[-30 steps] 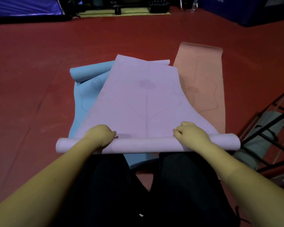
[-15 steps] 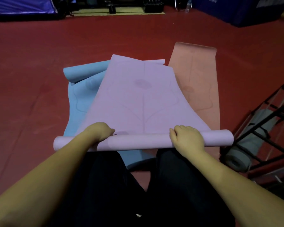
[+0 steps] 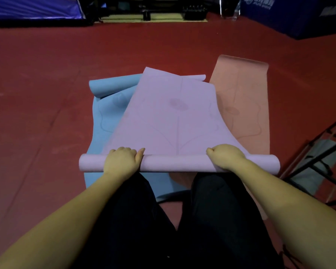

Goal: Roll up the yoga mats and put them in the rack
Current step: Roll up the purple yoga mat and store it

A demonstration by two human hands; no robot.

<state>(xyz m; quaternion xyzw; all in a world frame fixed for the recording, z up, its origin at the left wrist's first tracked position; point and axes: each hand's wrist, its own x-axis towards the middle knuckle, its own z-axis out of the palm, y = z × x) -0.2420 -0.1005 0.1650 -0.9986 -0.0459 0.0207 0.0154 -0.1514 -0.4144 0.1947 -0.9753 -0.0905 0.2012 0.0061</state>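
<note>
- Purple mat (image 3: 175,121) lies on the red floor (image 3: 37,113) at the centre of the view, running toward 12 o'clock, with its near end wound into a roll (image 3: 175,163) lying across the person's knees.
- Left hand (image 3: 122,162) grips the roll left of its middle, fingers curled over the top, thumb toward the centre.
- Right hand (image 3: 226,157) grips the roll right of its middle, fingers curled over it likewise.
- Change against the two earlier frames: the roll looks slightly thicker, the hands are re-seated on top of it, and the flat length ahead looks somewhat shorter. Judgement: rolling is under way, early; most of the mat is still flat.
- Far end of the purple mat has a folded corner at 12 o'clock; it may wind in crooked.
- Blue mat (image 3: 109,113) lies under the purple one at 10 o'clock, far end curled. Orange mat (image 3: 246,105) lies flat at 2 o'clock, partly overlapped.
- Rack (image 3: 322,152) stands at 3 o'clock, with a grey rolled mat (image 3: 318,166) in it.
- Remaining: finish this roll, rack it, then two more mats.
</note>
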